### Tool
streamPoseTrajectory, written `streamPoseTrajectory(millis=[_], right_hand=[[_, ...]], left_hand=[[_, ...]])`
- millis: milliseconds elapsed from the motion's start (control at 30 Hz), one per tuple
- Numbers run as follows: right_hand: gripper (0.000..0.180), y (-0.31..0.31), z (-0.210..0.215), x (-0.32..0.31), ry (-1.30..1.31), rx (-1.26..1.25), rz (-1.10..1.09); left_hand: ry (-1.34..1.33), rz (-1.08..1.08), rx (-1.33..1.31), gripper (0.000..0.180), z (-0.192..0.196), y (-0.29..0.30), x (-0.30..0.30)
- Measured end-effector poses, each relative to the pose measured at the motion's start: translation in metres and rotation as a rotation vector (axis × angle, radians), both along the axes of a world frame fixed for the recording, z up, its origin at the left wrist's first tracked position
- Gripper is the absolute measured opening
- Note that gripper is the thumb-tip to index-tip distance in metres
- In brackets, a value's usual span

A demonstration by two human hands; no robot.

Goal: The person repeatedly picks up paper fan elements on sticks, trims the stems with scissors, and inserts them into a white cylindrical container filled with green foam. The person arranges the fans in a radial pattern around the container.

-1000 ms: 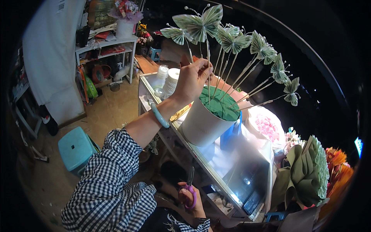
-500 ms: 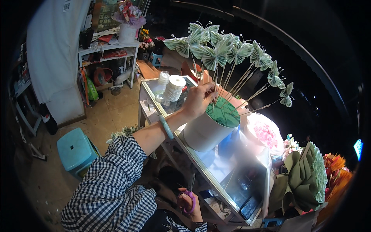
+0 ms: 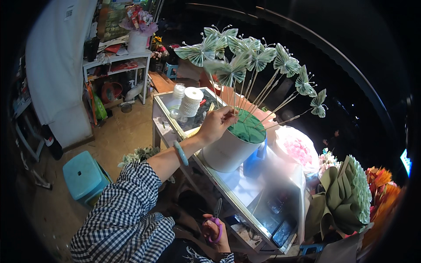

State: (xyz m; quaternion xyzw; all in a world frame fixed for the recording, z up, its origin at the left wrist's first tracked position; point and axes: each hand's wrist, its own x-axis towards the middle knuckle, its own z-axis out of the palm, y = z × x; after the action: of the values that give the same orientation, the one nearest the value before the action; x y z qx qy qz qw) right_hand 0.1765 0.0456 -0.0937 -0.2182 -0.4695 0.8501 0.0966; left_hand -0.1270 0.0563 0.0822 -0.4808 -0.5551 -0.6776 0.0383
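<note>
A butterfly of pleated, pale green printed paper point(image 3: 230, 72), its head blurred by motion, tops a thin straw-coloured stem point(image 3: 233, 94) at the near side of a fan of similar paper butterflies point(image 3: 287, 63). Compared with a second ago, it sits clearly lower against its neighbours, and the left hand point(image 3: 215, 126) has slid down from high on the stem to just above the block of green floral foam point(image 3: 251, 130). That suggests this stem is now deeper in the foam, close to seated, though the fingers hide its foot.

The foam fills a white round container point(image 3: 229, 153) standing, a little tilted in this view, on the glass-topped worktop with a pale frame point(image 3: 242, 211).

The left arm reaches forward, a pale green bangle point(image 3: 180, 153) around its wrist and the black-and-white gingham sleeve point(image 3: 118, 206) pushed up; thumb and fingertips pinch the stem. The right hand point(image 3: 222, 239) stays low beside the worktop, closed around purple-handled scissors point(image 3: 215, 218), blades pointing up.

Farther out, a white beaded spool point(image 3: 191, 103) stands beyond the left hand, and a pink bouquet in white wrapping point(image 3: 299, 149) lies right of the container.
</note>
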Motion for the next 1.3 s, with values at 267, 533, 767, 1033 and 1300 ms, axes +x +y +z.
streamPoseTrajectory(millis=[267, 533, 767, 1033, 1300], right_hand=[[0.035, 0.002, -0.003, -0.001, -0.011, -0.007, 0.0], [0.033, 0.0, -0.008, -0.006, 0.011, -0.031, 0.025], [0.034, -0.005, -0.007, -0.011, -0.008, -0.016, 0.045], [0.033, -0.006, -0.01, -0.009, -0.02, -0.044, -0.005], [0.035, -0.005, -0.018, -0.013, 0.005, -0.043, 0.009]], left_hand=[[0.011, 0.139, 0.202, 0.024, -0.015, -0.005, 0.006], [0.098, 0.373, 0.171, 0.021, -0.048, -0.036, 0.018], [0.902, 0.458, 0.139, 0.042, -0.044, -0.019, 0.039], [0.883, 0.296, -0.101, 0.051, -0.041, 0.0, 0.037], [0.921, 0.357, 0.117, 0.04, -0.06, 0.003, 0.016]])
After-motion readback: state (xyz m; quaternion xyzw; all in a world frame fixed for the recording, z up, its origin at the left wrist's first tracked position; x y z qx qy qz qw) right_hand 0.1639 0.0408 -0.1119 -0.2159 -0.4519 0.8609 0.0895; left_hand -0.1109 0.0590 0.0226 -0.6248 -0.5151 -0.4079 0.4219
